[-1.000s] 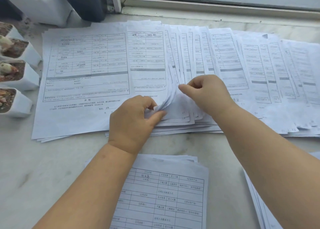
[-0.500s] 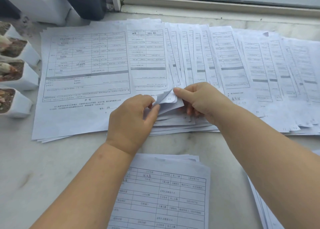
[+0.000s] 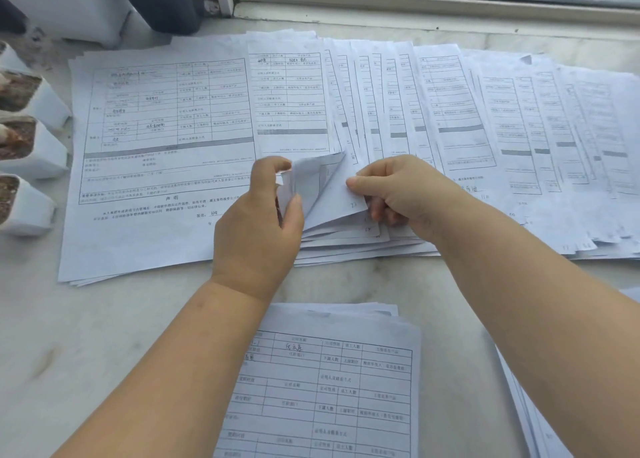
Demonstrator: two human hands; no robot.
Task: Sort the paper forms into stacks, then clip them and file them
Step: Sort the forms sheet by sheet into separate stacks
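Along the left edge of the pale marble bench (image 3: pixel 86 336), a row of small white square plant pots (image 3: pixel 38 152) holds brown soil; a larger white pot (image 3: pixel 69 3) and a dark pot (image 3: pixel 166 0) stand at the back, beside the white window frame (image 3: pixel 415 3).

Just right of the small pots lies a thin stack of white printed paper forms (image 3: pixel 156 138), face up, its top sheet fully exposed. Overlapping its right edge, a long fan of similar forms (image 3: pixel 450 111) spreads across the bench to the right border, each sheet showing only a narrow strip.

The left hand (image 3: pixel 256 229) rests at the near edge of the fan, where fan and left stack meet. Its thumb and curled fingers (image 3: pixel 273 166) pinch the lifted, folded-back corners of several sheets (image 3: pixel 311 183). The right hand (image 3: pixel 408 194), just beside it, pinches the lower corner of one raised sheet between thumb and forefinger, the remaining fingers tucked beneath the paper. The two hands are near each other but not touching.

Nearer the person, between the forearms, sits a second stack of forms (image 3: pixel 329 381), face up, with handwriting in its top row. Another pile of paper (image 3: pixel 526 416) shows partly at the lower right, behind the right forearm.
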